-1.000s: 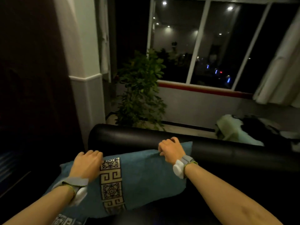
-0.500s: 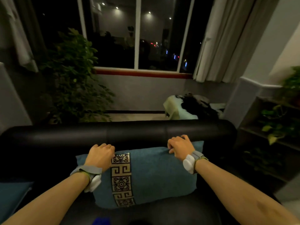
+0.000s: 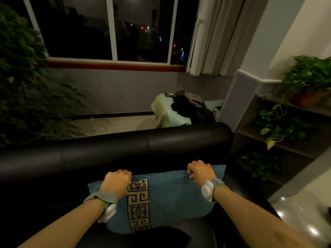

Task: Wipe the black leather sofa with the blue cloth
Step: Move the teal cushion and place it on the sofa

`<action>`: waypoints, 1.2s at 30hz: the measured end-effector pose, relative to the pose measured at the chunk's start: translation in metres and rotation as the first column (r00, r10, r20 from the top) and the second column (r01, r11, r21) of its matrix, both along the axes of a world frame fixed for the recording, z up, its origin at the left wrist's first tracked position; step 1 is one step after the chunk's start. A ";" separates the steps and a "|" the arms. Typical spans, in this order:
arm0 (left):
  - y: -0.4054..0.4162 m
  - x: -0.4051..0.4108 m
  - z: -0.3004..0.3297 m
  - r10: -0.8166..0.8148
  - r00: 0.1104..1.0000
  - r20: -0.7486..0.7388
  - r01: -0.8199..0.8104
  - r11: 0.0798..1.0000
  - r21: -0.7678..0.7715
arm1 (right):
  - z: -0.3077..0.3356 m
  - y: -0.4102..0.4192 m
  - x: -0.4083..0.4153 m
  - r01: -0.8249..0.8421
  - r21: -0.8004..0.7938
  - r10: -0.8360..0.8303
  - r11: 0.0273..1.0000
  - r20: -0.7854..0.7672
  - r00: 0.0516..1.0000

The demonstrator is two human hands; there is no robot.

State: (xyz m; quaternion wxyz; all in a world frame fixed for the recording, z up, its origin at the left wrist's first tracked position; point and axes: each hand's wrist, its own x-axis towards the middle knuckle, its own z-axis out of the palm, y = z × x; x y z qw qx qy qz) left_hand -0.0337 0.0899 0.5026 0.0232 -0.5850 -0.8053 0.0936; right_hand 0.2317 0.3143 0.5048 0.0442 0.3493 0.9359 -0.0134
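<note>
Both hands, left hand and right hand, gripping a blue cushion against the black leather sofa backrest.

fingertips of both hands hidden behind the cushion top

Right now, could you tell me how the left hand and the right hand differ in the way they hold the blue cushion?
The left hand closes its grip on the blue cushion beside the patterned band; the right hand grips near the far top corner. The left hand sits lower and nearer the camera; the right hand sits higher, closer to the sofa back. Both are knuckles-up on the top edge and wear a wristband.
</note>
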 end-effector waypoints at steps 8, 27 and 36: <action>0.104 0.016 -0.081 0.132 0.987 0.091 -0.119 0.983 -0.141 | -0.066 0.108 0.001 -0.063 -0.164 0.072 0.984 0.050 0.996; 0.239 0.030 -0.266 0.435 0.891 0.130 -0.372 0.864 -0.341 | -0.271 0.279 -0.032 -0.241 -0.413 0.328 0.878 0.154 0.932; 0.261 -0.001 -0.314 0.553 0.815 0.173 -0.501 0.822 -0.270 | -0.325 0.296 -0.061 -0.203 -0.429 0.247 0.880 0.048 0.968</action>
